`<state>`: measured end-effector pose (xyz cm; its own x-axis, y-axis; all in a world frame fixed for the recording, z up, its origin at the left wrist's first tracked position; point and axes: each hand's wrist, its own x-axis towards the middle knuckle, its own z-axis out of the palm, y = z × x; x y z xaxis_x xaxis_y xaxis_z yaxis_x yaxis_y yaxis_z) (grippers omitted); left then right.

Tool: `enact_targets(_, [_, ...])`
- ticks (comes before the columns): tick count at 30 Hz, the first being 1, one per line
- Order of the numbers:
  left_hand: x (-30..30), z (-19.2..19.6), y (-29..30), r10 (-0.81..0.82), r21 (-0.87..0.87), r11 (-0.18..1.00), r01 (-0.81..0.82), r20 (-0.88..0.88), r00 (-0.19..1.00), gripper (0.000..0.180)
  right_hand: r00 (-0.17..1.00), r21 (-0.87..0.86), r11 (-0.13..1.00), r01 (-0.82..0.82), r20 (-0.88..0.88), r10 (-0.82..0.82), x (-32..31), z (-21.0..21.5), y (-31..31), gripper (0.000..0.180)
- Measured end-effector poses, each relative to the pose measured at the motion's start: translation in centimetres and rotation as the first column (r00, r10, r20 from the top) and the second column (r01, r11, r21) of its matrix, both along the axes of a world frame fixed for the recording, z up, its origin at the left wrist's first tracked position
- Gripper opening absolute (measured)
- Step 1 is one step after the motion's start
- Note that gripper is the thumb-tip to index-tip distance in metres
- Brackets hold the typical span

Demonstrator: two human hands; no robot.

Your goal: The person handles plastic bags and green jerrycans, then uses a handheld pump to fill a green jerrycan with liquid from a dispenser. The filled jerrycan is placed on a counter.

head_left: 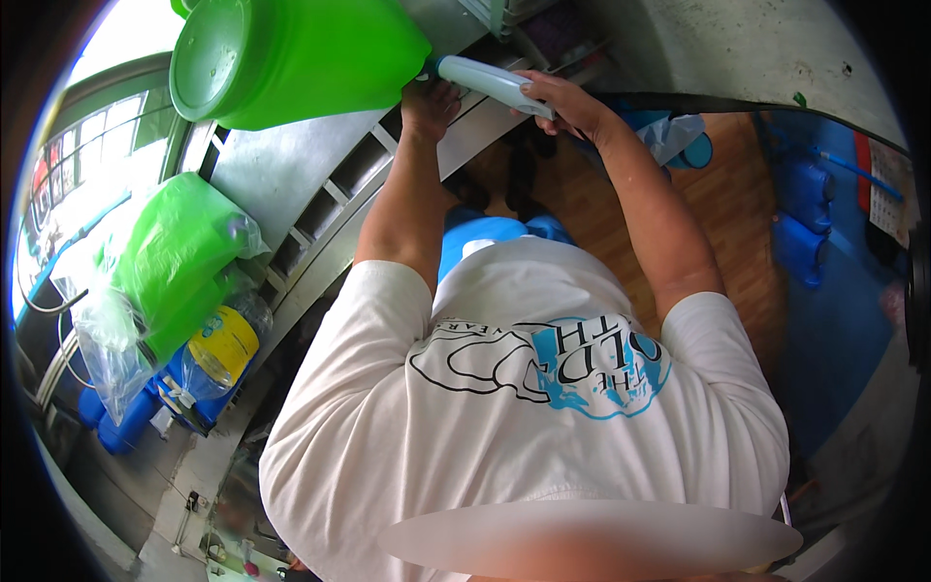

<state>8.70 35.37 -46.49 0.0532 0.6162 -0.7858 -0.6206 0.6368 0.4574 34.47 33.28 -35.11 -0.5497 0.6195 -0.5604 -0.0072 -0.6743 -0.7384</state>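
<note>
A large translucent green water jug [325, 63] lies on its side at the upper left, its neck pointing right. My left hand [430, 105] is at the neck end, fingers curled against it and partly in shadow. From that neck a long, pale, rounded object [490, 83] extends right; its exact kind is unclear. Around its far end my right hand [562, 101] is closed, the thumb side on top. The object's near tip meets or almost touches the jug's dark cap.
A metal counter [281, 179] with a slotted front runs below the jug. Another green jug [175, 257] under clear plastic stands left, beside a clear bottle with a yellow label [221, 346]. Blue containers [803, 218] stand on the right; wooden-look flooring [718, 209] lies between.
</note>
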Motion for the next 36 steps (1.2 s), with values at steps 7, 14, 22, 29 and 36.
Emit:
enact_targets(7, [-1.7,-0.1,-0.6,-0.173,0.001,0.985,0.175,-0.120,0.978,0.079,0.986,-0.011,0.999,0.052,0.160,-0.050,-3.0,-3.7,-6.2,0.057])
enact_targets(14, [-8.8,-0.1,-6.2,-0.413,0.022,0.905,0.426,-0.201,0.888,0.064,0.892,0.248,0.937,0.248,0.319,-0.321,-13.2,-9.7,-14.7,0.066])
enact_targets(22, [-21.8,1.1,-16.5,-0.674,0.024,0.694,0.719,-0.327,0.662,0.058,0.633,0.500,0.789,0.357,0.492,-0.598,-24.3,-16.1,-15.0,0.075])
enact_targets(29, [-31.6,1.3,-23.6,-0.660,-0.099,0.729,0.677,-0.364,0.657,0.058,0.465,0.717,0.624,0.311,0.458,-0.758,-27.3,-17.9,-13.0,0.077])
enact_targets(36, [-33.1,0.5,-23.8,-0.681,-0.079,0.681,0.728,-0.434,0.590,0.063,0.522,0.603,0.722,0.338,0.518,-0.678,-24.4,-18.1,-14.9,0.077])
